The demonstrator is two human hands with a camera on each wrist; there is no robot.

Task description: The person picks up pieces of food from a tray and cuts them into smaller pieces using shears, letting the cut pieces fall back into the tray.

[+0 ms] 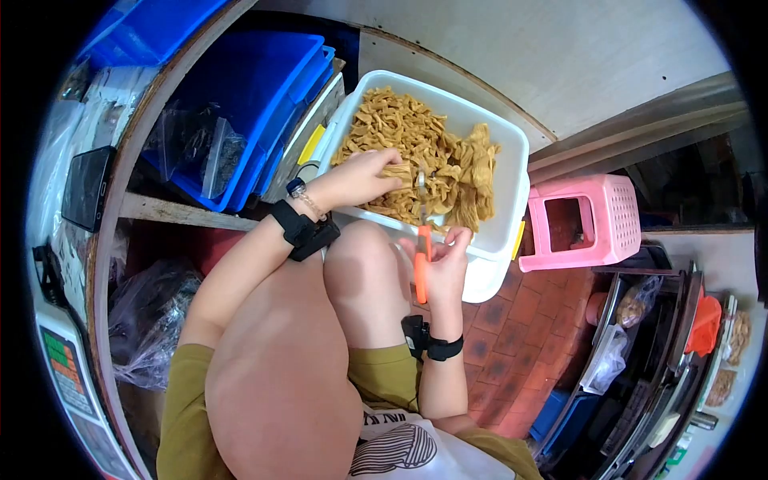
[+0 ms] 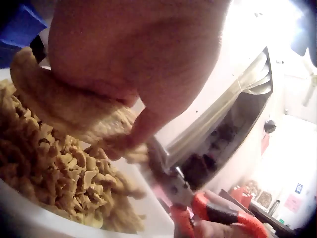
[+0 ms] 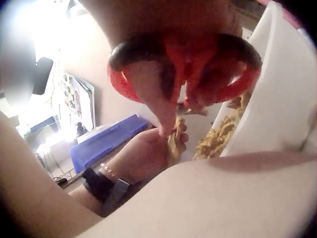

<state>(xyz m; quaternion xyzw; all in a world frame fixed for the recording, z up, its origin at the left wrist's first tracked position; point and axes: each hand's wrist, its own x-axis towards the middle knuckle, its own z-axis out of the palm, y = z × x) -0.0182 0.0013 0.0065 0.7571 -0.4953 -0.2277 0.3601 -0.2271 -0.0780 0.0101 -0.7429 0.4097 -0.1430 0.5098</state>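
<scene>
The left hand (image 1: 362, 178) grips a folded tan strip (image 1: 397, 172) above the near side of a white tub (image 1: 518, 152); the left wrist view shows the strip (image 2: 74, 111) pinched under the fingers. In the right hand (image 1: 448, 268) are orange-handled scissors (image 1: 422, 264), their blades pointing at the strip's end. Fingers pass through the handle loops (image 3: 124, 82) in the right wrist view. Small cut tan pieces (image 1: 392, 116) fill the tub's left part, and longer uncut strips (image 1: 480, 172) lie at its right. Whether the blades touch the strip, I cannot tell.
Blue crates (image 1: 264, 96) stand on a shelf at the left, with bagged items. A pink stool (image 1: 616, 220) is right of the tub, above red floor tiles (image 1: 512, 344). Racks with bags and trays stand at the far right. The person's bare knees are just below the tub.
</scene>
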